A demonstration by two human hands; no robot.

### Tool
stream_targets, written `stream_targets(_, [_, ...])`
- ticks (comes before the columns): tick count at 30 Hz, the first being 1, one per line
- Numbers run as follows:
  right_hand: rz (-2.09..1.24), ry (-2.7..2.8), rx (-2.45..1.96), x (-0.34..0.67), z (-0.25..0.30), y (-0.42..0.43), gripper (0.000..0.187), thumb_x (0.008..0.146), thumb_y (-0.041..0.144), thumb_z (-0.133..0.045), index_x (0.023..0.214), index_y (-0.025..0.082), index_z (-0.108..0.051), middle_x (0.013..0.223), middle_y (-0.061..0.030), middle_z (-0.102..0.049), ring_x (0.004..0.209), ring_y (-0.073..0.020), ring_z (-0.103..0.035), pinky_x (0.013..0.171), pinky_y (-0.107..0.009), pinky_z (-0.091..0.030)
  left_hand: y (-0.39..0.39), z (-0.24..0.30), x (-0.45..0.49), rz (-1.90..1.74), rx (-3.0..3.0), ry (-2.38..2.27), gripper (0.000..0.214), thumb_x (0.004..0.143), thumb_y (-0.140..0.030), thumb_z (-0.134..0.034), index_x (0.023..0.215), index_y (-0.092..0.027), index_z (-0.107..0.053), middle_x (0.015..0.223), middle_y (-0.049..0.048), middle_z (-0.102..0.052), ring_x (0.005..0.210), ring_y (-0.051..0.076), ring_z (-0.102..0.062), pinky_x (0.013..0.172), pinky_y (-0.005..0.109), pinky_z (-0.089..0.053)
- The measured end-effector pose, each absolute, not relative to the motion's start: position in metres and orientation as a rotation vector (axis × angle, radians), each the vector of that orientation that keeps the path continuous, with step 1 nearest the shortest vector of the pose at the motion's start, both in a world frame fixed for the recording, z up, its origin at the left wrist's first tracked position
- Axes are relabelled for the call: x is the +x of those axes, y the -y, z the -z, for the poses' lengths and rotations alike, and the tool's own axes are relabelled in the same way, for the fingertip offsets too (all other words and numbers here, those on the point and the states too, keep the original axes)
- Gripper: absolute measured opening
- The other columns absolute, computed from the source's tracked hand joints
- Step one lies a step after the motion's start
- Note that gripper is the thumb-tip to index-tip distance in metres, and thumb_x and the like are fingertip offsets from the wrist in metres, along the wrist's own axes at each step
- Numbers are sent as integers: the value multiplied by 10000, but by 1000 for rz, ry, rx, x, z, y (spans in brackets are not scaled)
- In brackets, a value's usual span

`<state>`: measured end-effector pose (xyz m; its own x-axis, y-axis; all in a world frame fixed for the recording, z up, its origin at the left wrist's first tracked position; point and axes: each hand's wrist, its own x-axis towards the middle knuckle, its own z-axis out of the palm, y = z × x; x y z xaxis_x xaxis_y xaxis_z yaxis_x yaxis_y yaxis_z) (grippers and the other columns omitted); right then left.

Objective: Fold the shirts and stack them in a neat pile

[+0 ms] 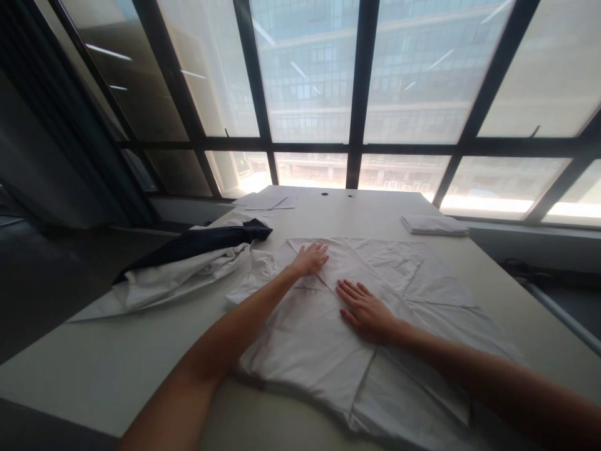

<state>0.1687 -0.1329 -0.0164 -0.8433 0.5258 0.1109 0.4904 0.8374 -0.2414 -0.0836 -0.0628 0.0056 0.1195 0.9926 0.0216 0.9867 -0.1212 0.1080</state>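
White cloth (305, 338) lies spread on the table (141, 351), left hand (310, 259) and right hand (366, 313) resting flat on it, fingers released and extended; any print on the papers (263, 200) is too small to read; past the cloth's far edge, tabletop runs toward the windows (310, 75)

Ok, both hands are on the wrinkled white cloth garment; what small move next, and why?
Probably slide the flat left hand outward to smooth the wrinkled white cloth garment: the cloth to that hand's left looks bunched, while the right hand, palm down near the middle, could steady it.
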Motion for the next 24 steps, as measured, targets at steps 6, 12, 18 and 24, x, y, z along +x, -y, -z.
stream_targets(6, [-197, 2774, -838, 169, 34, 127, 599, 980, 255, -338, 1563, 117, -348, 1615, -142, -322, 1516, -248, -239, 1226, -522, -212, 169, -1, -37, -371, 2652, -1405, 577, 1054, -360, -337, 1601, -212, -226, 1651, 104, -259, 1537, 231, -188, 1230, 477, -190])
stream_targets(12, [-131, 2724, -999, 172, 42, 125, 595, 978, 251, -321, 1558, 121, -362, 1625, -124, -302, 1516, -255, -239, 1218, -516, -227, 242, -1, -64, -254, 2650, -1163, 644, 1052, -461, -384, 1622, -240, -179, 1652, 86, -249, 1534, 238, -197, 1259, 437, -95])
stream_targets(18, [-149, 2717, -1043, 171, 40, 126, 597, 976, 261, -323, 1557, 133, -367, 1627, -113, -306, 1517, -250, -236, 1222, -505, -224, 260, -5, -105, -185, 2644, -1231, 597, 1047, -466, -406, 1603, -327, -239, 1655, 28, -241, 1532, 249, -201, 1255, 452, -109])
stream_targets(24, [-129, 2728, -1061, 171, 40, 126, 595, 974, 258, -321, 1549, 121, -380, 1621, -110, -317, 1509, -244, -261, 1222, -502, -234, 245, -18, -154, -604, 2480, -2008, 473, 1013, -323, -450, 1475, -235, -490, 1493, 76, -530, 1397, 237, -459, 1205, 410, -297])
